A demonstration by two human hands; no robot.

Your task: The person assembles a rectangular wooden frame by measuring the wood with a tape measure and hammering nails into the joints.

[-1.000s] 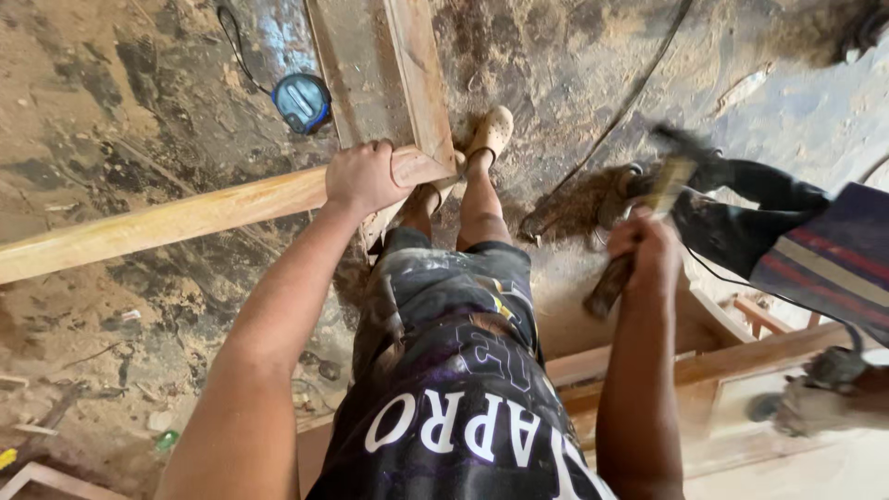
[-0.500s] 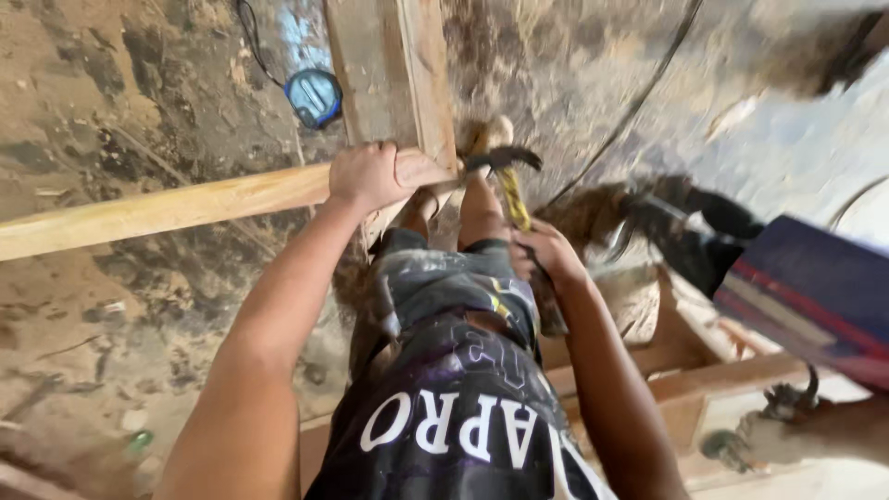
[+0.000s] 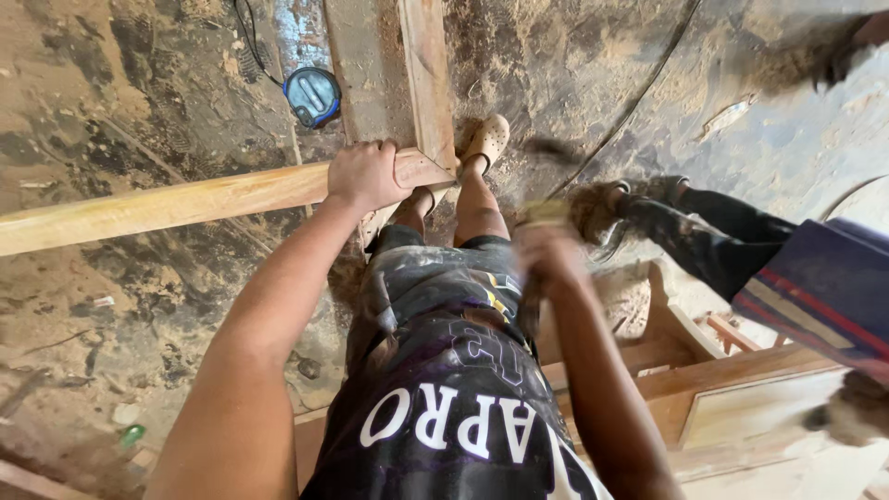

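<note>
1. While the left hand [image 3: 366, 174] clamps down over the end of the long pale wooden plank [image 3: 167, 204], fingers wrapped over its top edge, that plank lies across the head view from the left border to the middle. Its end butts against the second, greyer wooden board [image 3: 426, 74], which runs up and away from the person.
2. Blur hides most of the right hand [image 3: 546, 255]. It is raised in front of the dark shorts and seems curled, with something yellowish at its top, but I cannot tell what it holds or how tightly.
3. Below the joint, the person's foot in a beige clog [image 3: 488, 139] stands on the dusty dirt floor [image 3: 111, 93], just beside the greyer board.
4. A round blue tape measure [image 3: 312, 95] lies on the floor, near the boards and apart from both hands.
5. To the right, another person's leg in dark trousers [image 3: 722, 231] reaches in, well clear of the plank; a light wooden frame [image 3: 722, 370] sits lower right.
6. Judging by the grip, the step in hand is steadying the plank at the corner joint. Any work at that joint calls for a firm left-hand hold and the two pieces kept flush.
</note>
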